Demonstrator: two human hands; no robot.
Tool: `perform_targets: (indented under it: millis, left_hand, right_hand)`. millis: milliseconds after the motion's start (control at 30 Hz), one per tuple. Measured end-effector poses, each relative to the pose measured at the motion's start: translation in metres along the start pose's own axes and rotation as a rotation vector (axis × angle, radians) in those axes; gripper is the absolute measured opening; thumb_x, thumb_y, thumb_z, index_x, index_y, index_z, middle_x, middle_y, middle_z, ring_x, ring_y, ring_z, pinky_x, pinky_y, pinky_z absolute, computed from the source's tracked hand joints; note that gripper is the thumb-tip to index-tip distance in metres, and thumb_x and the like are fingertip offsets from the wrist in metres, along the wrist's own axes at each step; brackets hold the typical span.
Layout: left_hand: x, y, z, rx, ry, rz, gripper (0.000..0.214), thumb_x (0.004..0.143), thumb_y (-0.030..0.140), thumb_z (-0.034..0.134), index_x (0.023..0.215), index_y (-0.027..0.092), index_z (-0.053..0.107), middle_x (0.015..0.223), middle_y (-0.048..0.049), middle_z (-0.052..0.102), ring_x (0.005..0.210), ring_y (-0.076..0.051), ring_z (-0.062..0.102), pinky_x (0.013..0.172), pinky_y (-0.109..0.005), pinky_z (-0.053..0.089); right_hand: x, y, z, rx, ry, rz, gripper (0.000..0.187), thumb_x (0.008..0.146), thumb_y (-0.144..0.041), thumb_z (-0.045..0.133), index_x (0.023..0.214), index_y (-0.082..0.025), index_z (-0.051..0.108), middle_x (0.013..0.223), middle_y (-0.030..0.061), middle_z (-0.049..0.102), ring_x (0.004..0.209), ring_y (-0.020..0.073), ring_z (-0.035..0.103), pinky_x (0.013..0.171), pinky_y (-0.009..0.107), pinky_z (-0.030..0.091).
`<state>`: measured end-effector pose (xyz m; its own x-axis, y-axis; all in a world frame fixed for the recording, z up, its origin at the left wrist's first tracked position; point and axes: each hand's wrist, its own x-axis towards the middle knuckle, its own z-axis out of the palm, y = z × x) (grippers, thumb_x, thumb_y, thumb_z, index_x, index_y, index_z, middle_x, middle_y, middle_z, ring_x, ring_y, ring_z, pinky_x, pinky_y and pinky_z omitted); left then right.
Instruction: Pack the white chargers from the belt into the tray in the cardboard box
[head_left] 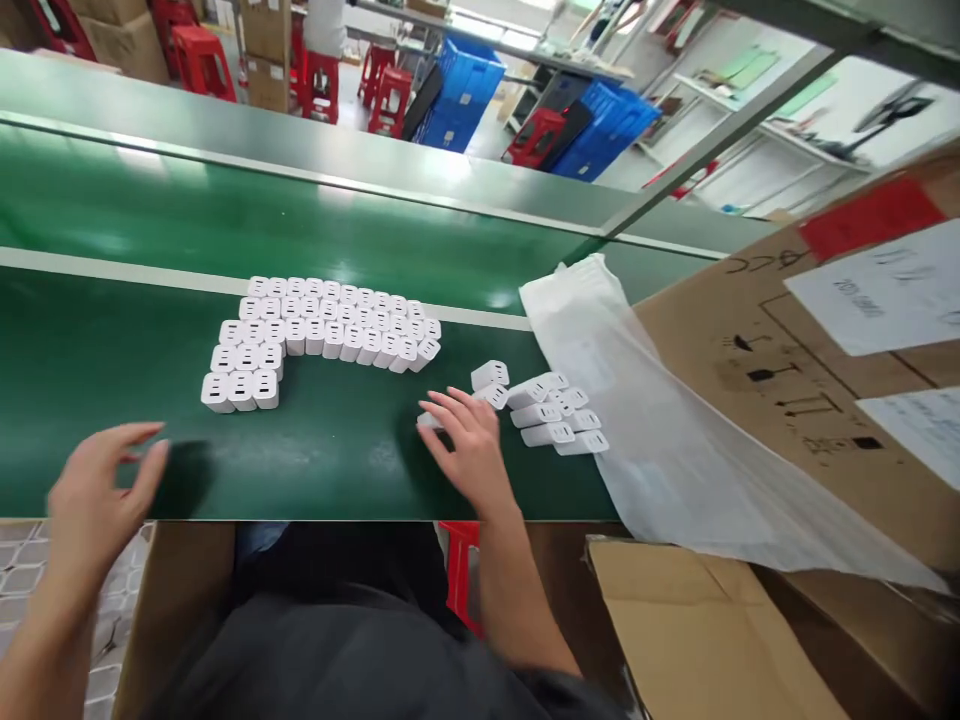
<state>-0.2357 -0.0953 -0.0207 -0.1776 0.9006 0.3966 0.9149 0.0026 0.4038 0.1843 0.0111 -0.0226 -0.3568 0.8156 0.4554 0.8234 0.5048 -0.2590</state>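
Several white charger plugs (322, 330) stand in tidy rows on the green belt (135, 350). A looser heap of the same white plugs (555, 415) lies to the right of them. My right hand (465, 445) rests on the belt just left of that heap, fingers stretched out, with one plug (429, 421) under its fingertips. My left hand (101, 490) hovers over the belt's near edge at the left, fingers apart and curved, holding nothing.
A clear plastic bag (660, 440) drapes from a big cardboard box (810, 380) onto the belt at the right. More cardboard (697, 630) sits below the near edge. Red stools (199, 55) and blue crates (465, 90) stand beyond the line.
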Motion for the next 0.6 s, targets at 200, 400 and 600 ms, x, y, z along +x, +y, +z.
perform_targets:
  millis: [200, 400, 600]
  left_hand:
    - [0.064, 0.063, 0.051, 0.044, -0.048, 0.223, 0.044, 0.095, 0.045, 0.056, 0.131, 0.020, 0.057, 0.145, -0.0161, 0.048, 0.135, -0.034, 0.045, 0.110, -0.051, 0.043]
    - [0.071, 0.084, 0.081, 0.188, -0.087, -0.071, 0.097, 0.081, 0.062, 0.068, 0.155, 0.013, 0.030, 0.162, -0.0270, 0.016, 0.147, -0.048, 0.022, 0.109, -0.065, 0.038]
    - [0.072, 0.094, 0.075, 0.202, -0.090, -0.207, 0.083, 0.080, 0.046, 0.066, 0.152, 0.020, 0.035, 0.162, -0.0197, 0.023, 0.135, -0.043, 0.045, 0.084, -0.053, 0.058]
  right_hand:
    - [-0.030, 0.037, 0.021, -0.185, 0.231, 0.092, 0.027, 0.099, -0.024, 0.052, 0.124, -0.021, 0.063, 0.125, 0.0109, 0.070, 0.125, 0.0309, 0.059, 0.113, 0.057, 0.030]
    - [-0.025, 0.034, 0.024, -0.080, 0.311, 0.060, 0.024, 0.094, -0.018, 0.057, 0.117, -0.021, 0.065, 0.120, 0.0107, 0.070, 0.125, 0.0311, 0.060, 0.110, 0.056, 0.038]
    - [-0.028, 0.036, 0.022, 0.010, 0.356, 0.036, 0.023, 0.091, -0.014, 0.060, 0.113, -0.021, 0.066, 0.114, 0.0092, 0.071, 0.119, 0.0301, 0.063, 0.108, 0.056, 0.042]
